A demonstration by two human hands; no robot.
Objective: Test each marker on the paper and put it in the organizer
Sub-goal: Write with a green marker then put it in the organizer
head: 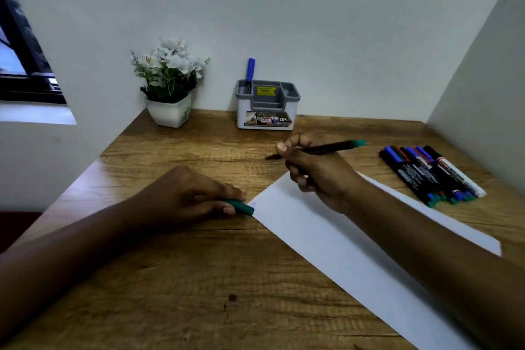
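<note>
Indoors, at a wooden desk, left grip pinches cap, right grip holds marker.

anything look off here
Nothing spilled or damaged. The paper lies skewed across the desk, and the uncapped marker in the right hand points past the paper's edge, over bare wood; the left hand holds a green cap.

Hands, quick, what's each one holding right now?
Left hand: grips the green cap beside the corner of the paper.
Right hand: holds the uncapped green-ended marker, tip past the paper.
</note>
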